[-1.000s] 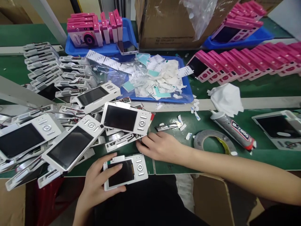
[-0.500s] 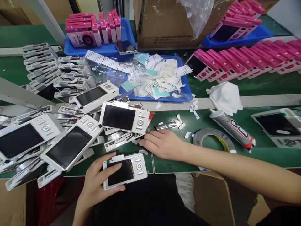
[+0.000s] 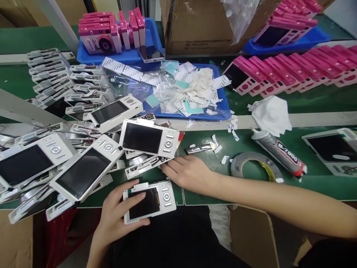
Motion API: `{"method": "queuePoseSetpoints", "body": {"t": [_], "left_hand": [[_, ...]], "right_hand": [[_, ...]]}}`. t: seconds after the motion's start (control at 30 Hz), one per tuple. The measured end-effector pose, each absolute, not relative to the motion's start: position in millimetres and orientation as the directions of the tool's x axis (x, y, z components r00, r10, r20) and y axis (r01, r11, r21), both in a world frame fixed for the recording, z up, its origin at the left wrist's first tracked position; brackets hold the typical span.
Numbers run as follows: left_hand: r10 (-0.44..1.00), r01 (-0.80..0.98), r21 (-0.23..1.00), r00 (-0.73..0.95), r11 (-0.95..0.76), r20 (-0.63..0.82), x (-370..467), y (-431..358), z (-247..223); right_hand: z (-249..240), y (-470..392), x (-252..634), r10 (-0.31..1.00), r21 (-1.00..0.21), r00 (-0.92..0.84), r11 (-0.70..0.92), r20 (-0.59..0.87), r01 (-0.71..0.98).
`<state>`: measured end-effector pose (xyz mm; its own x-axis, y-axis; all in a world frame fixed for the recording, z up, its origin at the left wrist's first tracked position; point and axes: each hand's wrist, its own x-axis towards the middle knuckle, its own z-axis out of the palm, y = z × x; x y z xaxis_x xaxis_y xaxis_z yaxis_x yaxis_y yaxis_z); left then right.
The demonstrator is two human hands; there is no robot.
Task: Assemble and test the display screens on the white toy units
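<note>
My left hand (image 3: 117, 212) is wrapped round a white camera (image 3: 169, 208) at the table's front edge, with one finger lying across its dark screen and the thumb along the lower side. The buttons face up on its right end. My right hand (image 3: 186, 173) rests on the green table just beyond, its fingers bent together and pointing left. What its fingertips pinch, if anything, is hidden. Close to those fingertips lies another white camera (image 3: 147, 137), screen up, on top of open camera halves (image 3: 139, 169). A tweezer-like shiny metal piece (image 3: 199, 148) lies behind my right hand.
More white cameras (image 3: 83, 171) are heaped at left. A blue tray (image 3: 224, 104) holds paper scraps (image 3: 192, 89). To the right lie a tape roll (image 3: 237, 165), a glue tube (image 3: 279, 150) and a white cloth (image 3: 270, 113). Pink cameras (image 3: 290, 70) stand in a row behind.
My right hand has slid slightly left, its fingertips now against or near the camera pile. My left hand keeps its hold on the camera. The whole view has shifted slightly.
</note>
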<state>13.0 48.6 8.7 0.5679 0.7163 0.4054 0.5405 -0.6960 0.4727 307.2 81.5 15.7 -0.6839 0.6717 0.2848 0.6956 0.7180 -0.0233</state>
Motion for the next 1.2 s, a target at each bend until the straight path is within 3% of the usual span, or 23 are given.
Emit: {"method": "queuePoseSetpoints", "body": {"t": [0.23, 0.43, 0.53, 0.67, 0.8, 0.97, 1.07, 1.13, 1.2], "left_hand": [[0.699, 0.553, 0.428, 0.594, -0.715, 0.399, 14, 49, 10], [0.699, 0.544, 0.440, 0.590, -0.714, 0.405, 13, 49, 10], [0.710, 0.543, 0.460, 0.574, -0.703, 0.408, 13, 49, 9], [0.727, 0.543, 0.487, 0.558, -0.684, 0.400, 13, 47, 8], [0.732, 0.541, 0.497, 0.552, -0.679, 0.399, 13, 48, 9], [0.725, 0.543, 0.484, 0.558, -0.686, 0.404, 13, 48, 9], [0.724, 0.539, 0.488, 0.565, -0.687, 0.395, 12, 48, 8], [0.729, 0.537, 0.498, 0.566, -0.681, 0.386, 11, 48, 7], [0.730, 0.534, 0.506, 0.568, -0.678, 0.380, 10, 47, 7]], "right_hand": [[19, 89, 303, 0.544, 0.110, -0.706, 0.752, 0.453, 0.650], [59, 98, 335, 0.484, 0.091, -0.644, 0.754, 0.593, 0.650], [78, 115, 363, 0.566, 0.023, -0.469, 0.622, 0.678, 0.783], [92, 155, 403, 0.724, -0.107, -0.157, 0.305, 0.672, 0.946], [91, 184, 427, 0.911, -0.359, 0.068, 0.091, 0.407, 0.929], [80, 159, 412, 0.859, -0.247, -0.148, 0.300, 0.490, 0.921], [70, 126, 389, 0.744, -0.186, -0.453, 0.597, 0.491, 0.780], [60, 107, 373, 0.665, -0.185, -0.620, 0.730, 0.417, 0.658], [49, 92, 357, 0.649, -0.251, -0.707, 0.760, 0.280, 0.599]]}}
